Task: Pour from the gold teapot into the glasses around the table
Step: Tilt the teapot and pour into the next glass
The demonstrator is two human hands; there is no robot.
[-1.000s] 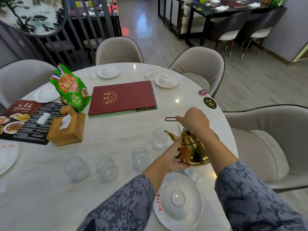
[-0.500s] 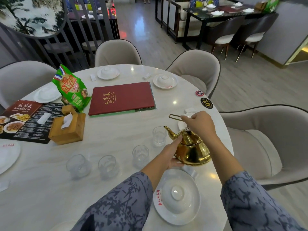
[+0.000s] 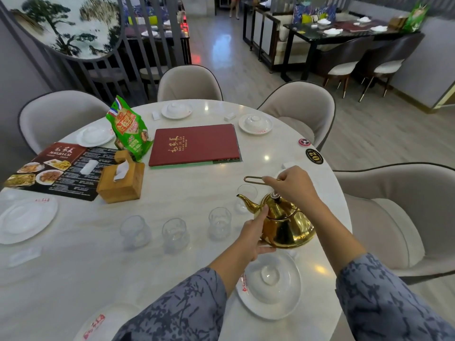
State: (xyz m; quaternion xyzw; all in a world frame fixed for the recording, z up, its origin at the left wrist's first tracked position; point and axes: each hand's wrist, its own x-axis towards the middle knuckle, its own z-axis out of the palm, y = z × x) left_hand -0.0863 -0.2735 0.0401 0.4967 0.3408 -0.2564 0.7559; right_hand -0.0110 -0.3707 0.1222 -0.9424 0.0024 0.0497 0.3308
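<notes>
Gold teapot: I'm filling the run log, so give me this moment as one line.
gold teapot: roughly level | right hand: on handle | left hand: supporting body | spout: toward far-right glass | pour: none visible

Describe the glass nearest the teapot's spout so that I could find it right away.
On the round white table, four clear glasses form a curving row. Follow it rightward to the gold teapot, held by both hands. The last glass stands directly behind the spout, farthest back, partly hidden by it.
</notes>
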